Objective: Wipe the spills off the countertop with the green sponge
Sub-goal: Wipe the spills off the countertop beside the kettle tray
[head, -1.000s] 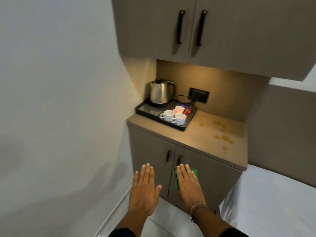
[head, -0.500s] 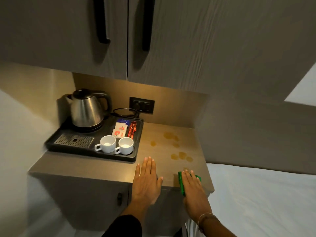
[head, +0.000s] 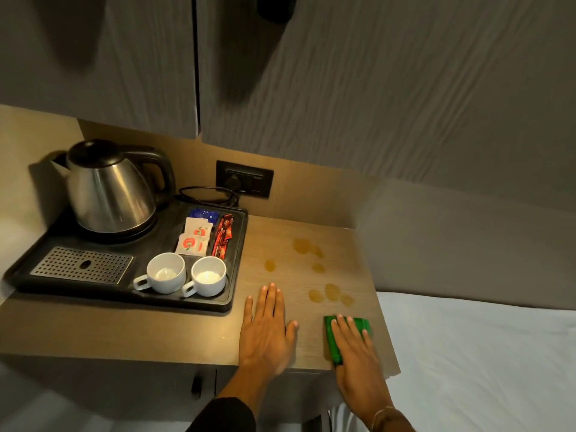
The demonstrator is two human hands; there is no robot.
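Several yellow-brown spills [head: 332,291] dot the right half of the wooden countertop [head: 124,332]. The green sponge [head: 333,347] lies flat near the front right corner, just short of the nearest stains. My right hand [head: 355,353] presses flat on top of the sponge and covers most of it. My left hand [head: 266,328] rests palm down on the bare countertop to the left of the sponge, fingers spread, holding nothing.
A black tray [head: 187,304] fills the left side, carrying a steel kettle [head: 109,188], two white cups [head: 166,272], and sachets [head: 194,238]. A wall socket [head: 244,179] sits behind. Cupboard doors [head: 343,88] hang low overhead. A white bed [head: 483,353] adjoins the right edge.
The view has closed in on the counter. Both hands have moved forward from in front of the cabinet doors onto the countertop, the right one carrying the sponge with it.
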